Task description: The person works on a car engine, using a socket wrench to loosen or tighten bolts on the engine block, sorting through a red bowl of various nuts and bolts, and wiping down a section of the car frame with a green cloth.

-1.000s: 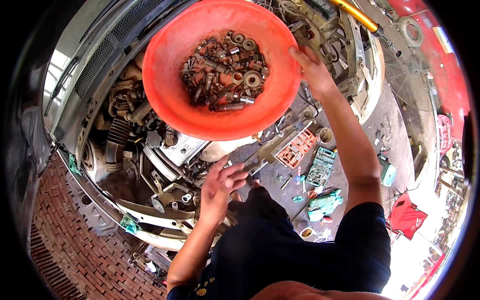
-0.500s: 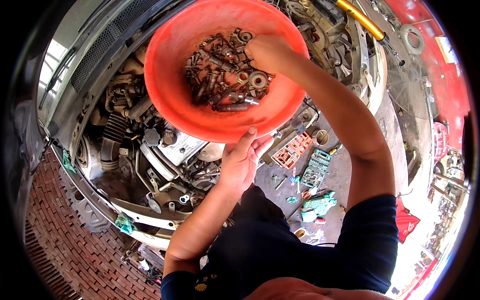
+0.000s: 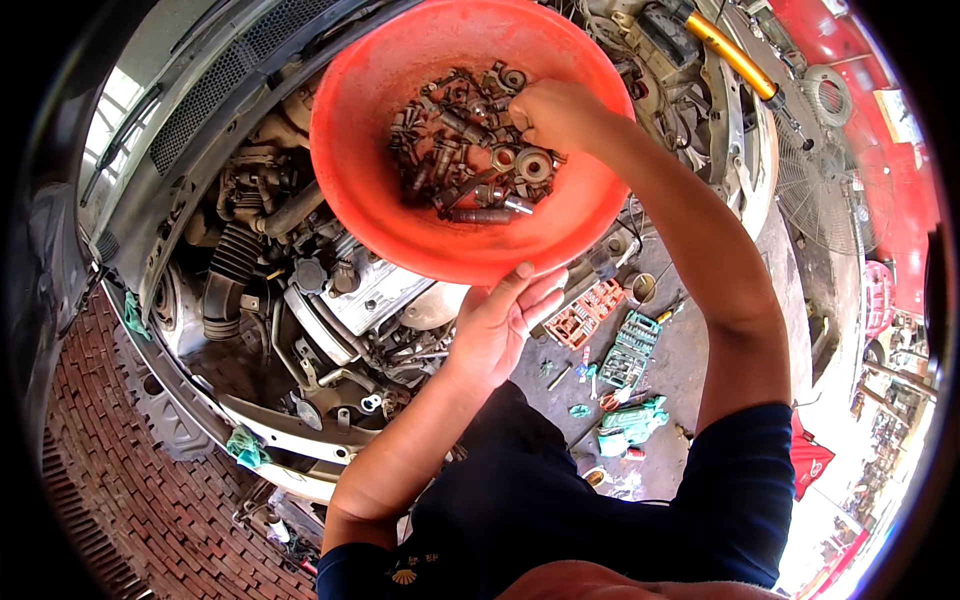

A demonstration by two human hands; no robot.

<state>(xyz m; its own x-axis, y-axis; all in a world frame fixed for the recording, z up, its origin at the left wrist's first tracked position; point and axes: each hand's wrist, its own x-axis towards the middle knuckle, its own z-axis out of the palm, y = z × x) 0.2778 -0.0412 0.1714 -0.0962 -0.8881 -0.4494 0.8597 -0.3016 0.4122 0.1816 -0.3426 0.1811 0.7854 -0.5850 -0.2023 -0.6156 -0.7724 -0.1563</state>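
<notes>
The left hand [image 3: 503,325] is palm up, the right hand [image 3: 558,115] curled, knuckles up.

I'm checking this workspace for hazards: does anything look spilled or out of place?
Loose tools lie on the floor outside the open green case, which looks untidy underfoot. The metal parts sit inside the red basin.

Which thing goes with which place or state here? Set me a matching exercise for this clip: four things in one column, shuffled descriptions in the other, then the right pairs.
Things:
1. Left hand
2. Right hand
3. Basin
4. Green case

Descriptions:
A. Open on the floor
B. At the basin's near rim
C. Red, with metal parts in it
D. Inside the basin, among the metal parts

Right pairs: 1-B, 2-D, 3-C, 4-A.
</notes>
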